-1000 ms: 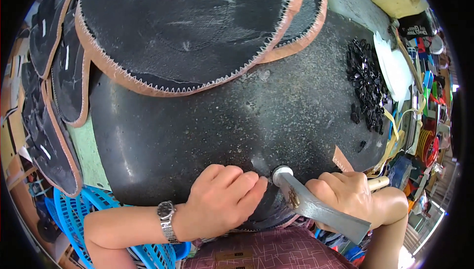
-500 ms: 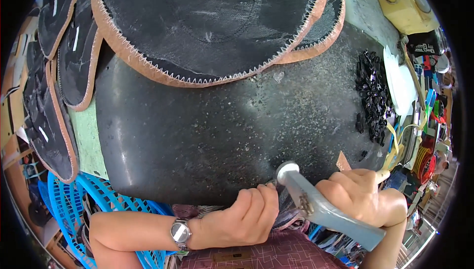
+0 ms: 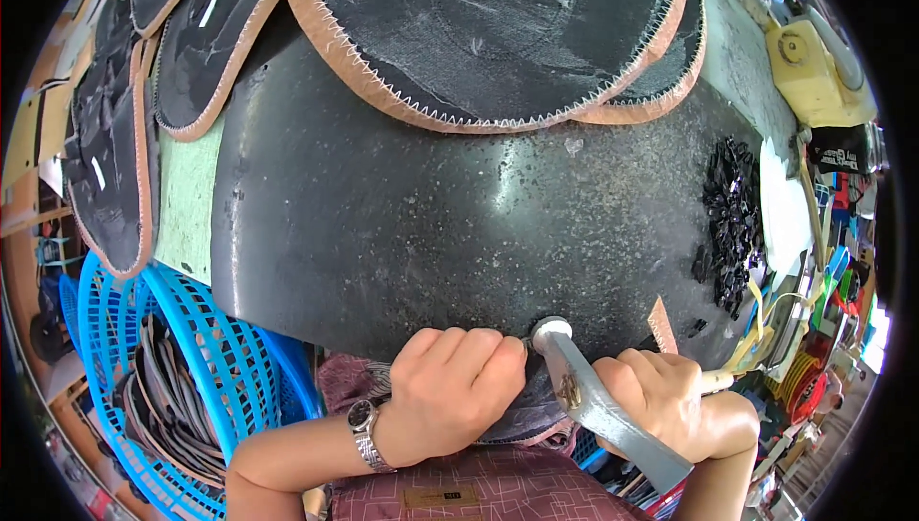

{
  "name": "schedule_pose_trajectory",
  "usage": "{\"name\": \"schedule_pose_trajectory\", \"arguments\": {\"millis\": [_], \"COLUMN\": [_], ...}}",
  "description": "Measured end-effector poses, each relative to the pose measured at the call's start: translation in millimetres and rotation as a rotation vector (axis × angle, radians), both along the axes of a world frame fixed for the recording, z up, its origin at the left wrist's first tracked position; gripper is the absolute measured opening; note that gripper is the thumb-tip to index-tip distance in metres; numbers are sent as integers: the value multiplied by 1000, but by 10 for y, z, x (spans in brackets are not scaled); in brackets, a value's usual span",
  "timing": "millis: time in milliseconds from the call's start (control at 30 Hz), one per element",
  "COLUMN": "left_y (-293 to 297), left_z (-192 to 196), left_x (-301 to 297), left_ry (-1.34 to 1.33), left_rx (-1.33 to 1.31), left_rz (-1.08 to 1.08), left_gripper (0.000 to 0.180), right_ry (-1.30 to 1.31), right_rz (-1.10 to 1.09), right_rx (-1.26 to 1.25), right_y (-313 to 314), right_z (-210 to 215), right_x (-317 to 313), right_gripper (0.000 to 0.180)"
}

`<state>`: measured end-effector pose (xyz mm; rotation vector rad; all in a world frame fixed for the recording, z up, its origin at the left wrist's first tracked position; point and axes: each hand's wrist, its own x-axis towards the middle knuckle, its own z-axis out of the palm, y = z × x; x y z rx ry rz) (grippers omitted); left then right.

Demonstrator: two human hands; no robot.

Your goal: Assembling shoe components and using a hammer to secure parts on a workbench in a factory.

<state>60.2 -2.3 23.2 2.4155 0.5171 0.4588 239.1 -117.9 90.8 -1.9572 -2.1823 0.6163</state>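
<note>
My right hand (image 3: 661, 392) is closed round the handle of a hammer (image 3: 613, 416). The round face of its grey metal head rests at, or just above, the near edge of a black rubbery work mat (image 3: 383, 234). Just left of that face my left hand (image 3: 455, 387) is closed at the same edge, its knuckles up. What its fingers hold, if anything, is hidden. Below and between both hands lies part of a dark piece with a pinkish edge (image 3: 526, 427). A small tan strip (image 3: 661, 327) lies by my right hand.
Large black sole-shaped pieces with tan stitched edging (image 3: 459, 62) lie at the far side, more (image 3: 110, 177) at left. A blue basket (image 3: 168, 301) holds dark strips. A pile of small shiny black pieces (image 3: 732, 220) and a yellow jug (image 3: 814, 71) are at right.
The whole view has shifted, showing more of the blue basket. My left hand sits slightly farther left and higher in the picture. The hammer's head has tilted a little; its face stays near the mat's edge.
</note>
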Motion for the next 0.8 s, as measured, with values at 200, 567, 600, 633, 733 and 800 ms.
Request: {"name": "schedule_pose_trajectory", "arguments": {"millis": [200, 567, 600, 633, 733, 800], "left_y": [-105, -185, -175, -151, -120, -134], "left_z": [-43, 93, 77, 58, 22, 71], "left_x": [-102, 47, 27, 2, -87, -100], "left_ry": [-132, 70, 78, 47, -37, -12], "left_rx": [145, 907, 910, 833, 417, 239], "left_rz": [-15, -360, -356, -301, -118, -14], "left_gripper": [27, 17, 17, 16, 17, 22], "right_ry": [-12, -14, 22, -2, -44, 21], "right_rz": [10, 166, 117, 133, 196, 80], "right_rx": [2, 23, 83, 136, -23, -11], "right_y": [9, 258, 290, 286, 143, 58], "right_z": [-1, 142, 127, 90, 86, 50], "right_x": [29, 146, 145, 147, 75, 99], "right_gripper": [30, 27, 26, 23, 23, 22]}}
